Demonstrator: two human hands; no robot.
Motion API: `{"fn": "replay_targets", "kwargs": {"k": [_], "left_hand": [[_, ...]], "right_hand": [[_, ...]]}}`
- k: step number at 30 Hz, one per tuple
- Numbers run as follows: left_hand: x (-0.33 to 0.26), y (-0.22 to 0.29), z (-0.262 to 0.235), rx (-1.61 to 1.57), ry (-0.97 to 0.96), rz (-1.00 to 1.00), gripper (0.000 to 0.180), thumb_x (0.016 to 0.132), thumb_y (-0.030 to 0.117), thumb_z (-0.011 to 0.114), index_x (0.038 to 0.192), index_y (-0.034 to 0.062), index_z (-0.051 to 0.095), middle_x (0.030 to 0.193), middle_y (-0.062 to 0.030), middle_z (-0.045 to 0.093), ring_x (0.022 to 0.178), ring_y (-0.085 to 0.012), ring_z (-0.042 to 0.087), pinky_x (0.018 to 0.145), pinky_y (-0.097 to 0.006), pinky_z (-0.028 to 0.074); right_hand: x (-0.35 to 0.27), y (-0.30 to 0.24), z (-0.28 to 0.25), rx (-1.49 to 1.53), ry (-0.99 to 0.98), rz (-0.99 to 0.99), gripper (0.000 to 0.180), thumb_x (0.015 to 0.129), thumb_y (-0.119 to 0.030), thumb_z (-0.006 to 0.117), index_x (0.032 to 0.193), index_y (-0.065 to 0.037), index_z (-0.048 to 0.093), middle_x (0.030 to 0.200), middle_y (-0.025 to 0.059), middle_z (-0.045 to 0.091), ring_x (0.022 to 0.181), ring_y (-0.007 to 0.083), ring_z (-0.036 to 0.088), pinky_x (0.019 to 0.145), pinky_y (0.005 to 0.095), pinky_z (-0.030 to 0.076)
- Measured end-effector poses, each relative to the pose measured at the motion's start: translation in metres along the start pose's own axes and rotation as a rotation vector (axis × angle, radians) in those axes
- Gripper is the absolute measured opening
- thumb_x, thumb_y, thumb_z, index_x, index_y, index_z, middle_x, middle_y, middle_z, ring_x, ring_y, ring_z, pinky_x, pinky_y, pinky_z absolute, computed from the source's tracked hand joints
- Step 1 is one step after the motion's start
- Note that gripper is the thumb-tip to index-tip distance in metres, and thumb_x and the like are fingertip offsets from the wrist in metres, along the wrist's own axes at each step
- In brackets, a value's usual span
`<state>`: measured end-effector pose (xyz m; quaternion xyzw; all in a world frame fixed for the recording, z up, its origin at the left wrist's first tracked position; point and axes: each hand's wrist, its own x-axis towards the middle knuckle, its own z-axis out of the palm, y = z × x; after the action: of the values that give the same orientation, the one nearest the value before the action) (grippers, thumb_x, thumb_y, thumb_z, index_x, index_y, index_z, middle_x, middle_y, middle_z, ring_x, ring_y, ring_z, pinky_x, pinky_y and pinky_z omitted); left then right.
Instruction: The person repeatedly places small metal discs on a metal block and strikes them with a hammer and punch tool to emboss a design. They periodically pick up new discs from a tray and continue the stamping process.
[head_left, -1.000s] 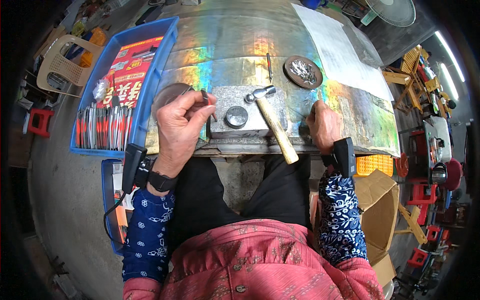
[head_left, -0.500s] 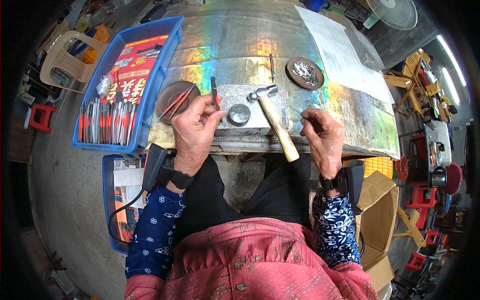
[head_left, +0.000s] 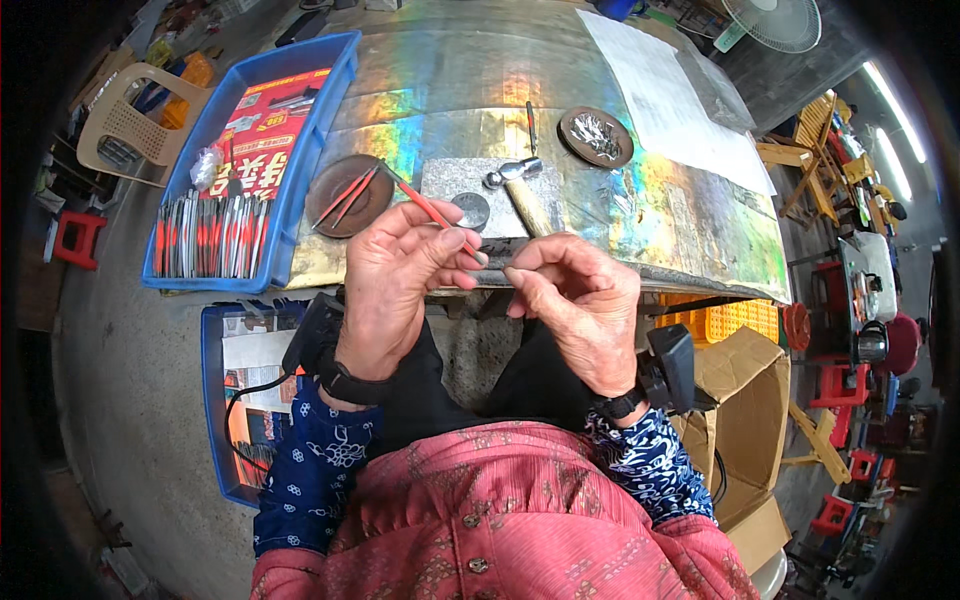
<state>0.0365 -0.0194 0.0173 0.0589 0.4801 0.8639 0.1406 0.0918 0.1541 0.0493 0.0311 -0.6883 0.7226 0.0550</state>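
My left hand (head_left: 388,280) pinches a slim red-and-black tool (head_left: 425,203), tweezer-like in shape, slanting down toward my right hand. Close by, my right hand (head_left: 585,305) has thumb and forefinger pressed together; whatever lies between them is too small to make out. Beyond the hands, a speckled metal block (head_left: 444,178) carries a round grey disc (head_left: 472,210) and a hammer (head_left: 526,198) with a wooden handle, partly covered by my right hand. At the left, a brown dish (head_left: 374,215) holds red tweezers (head_left: 345,197) with two spread arms.
A brown dish (head_left: 623,152) of small silvery pieces stands right of a thin dark tool (head_left: 531,122). The blue tray (head_left: 352,75) at left holds several red-and-silver tools in a row. White sheeting (head_left: 655,85) covers the far right. A cardboard box (head_left: 750,400) sits beside my right arm.
My hands have come together near the table's front edge, the right moving left and the left moving right and down. The tool in my left hand has tipped from upright to slanting.
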Motion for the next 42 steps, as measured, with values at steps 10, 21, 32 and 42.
{"fn": "replay_targets", "kwargs": {"k": [10, 21, 32, 42], "left_hand": [[-0.012, -0.002, 0.002, -0.271, -0.078, -0.061, 0.023, 0.095, 0.008, 0.059, 0.115, -0.0004, 0.053, 0.096, -0.0170, 0.067, 0.080, -0.0211, 0.070, 0.066, -0.033, 0.061], [-0.017, -0.004, 0.004, -0.301, -0.027, -0.054, 0.023, 0.093, 0.009, 0.063, 0.113, 0.0002, 0.054, 0.097, -0.0153, 0.067, 0.079, -0.0197, 0.069, 0.067, -0.030, 0.060], [-0.018, -0.009, 0.007, -0.261, 0.024, -0.037, 0.020, 0.092, 0.008, 0.064, 0.109, -0.0021, 0.059, 0.096, -0.0157, 0.068, 0.078, -0.0190, 0.069, 0.067, -0.030, 0.060], [-0.016, -0.015, 0.003, -0.158, 0.064, 0.045, 0.018, 0.093, 0.008, 0.063, 0.106, -0.0035, 0.060, 0.092, -0.0153, 0.069, 0.074, -0.0170, 0.068, 0.068, -0.027, 0.059]], "right_hand": [[-0.005, 0.003, 0.010, -0.069, 0.032, -0.036, 0.006, 0.087, 0.002, 0.065, 0.093, 0.005, 0.064, 0.086, 0.0029, 0.061, 0.062, 0.0046, 0.056, 0.054, 0.0185, 0.046], [-0.008, 0.010, 0.011, -0.302, 0.044, -0.082, 0.006, 0.089, 0.001, 0.064, 0.093, 0.004, 0.063, 0.082, 0.0019, 0.062, 0.063, 0.0051, 0.056, 0.054, 0.0190, 0.046], [-0.011, 0.018, 0.012, -0.298, 0.085, -0.095, 0.007, 0.089, 0.001, 0.064, 0.094, 0.004, 0.062, 0.079, 0.0013, 0.062, 0.062, 0.0051, 0.056, 0.054, 0.0190, 0.046], [-0.009, 0.024, 0.025, -0.205, 0.171, -0.055, 0.004, 0.083, 0.002, 0.067, 0.085, 0.003, 0.063, 0.072, 0.0043, 0.060, 0.057, 0.0074, 0.054, 0.053, 0.0231, 0.044]]}}
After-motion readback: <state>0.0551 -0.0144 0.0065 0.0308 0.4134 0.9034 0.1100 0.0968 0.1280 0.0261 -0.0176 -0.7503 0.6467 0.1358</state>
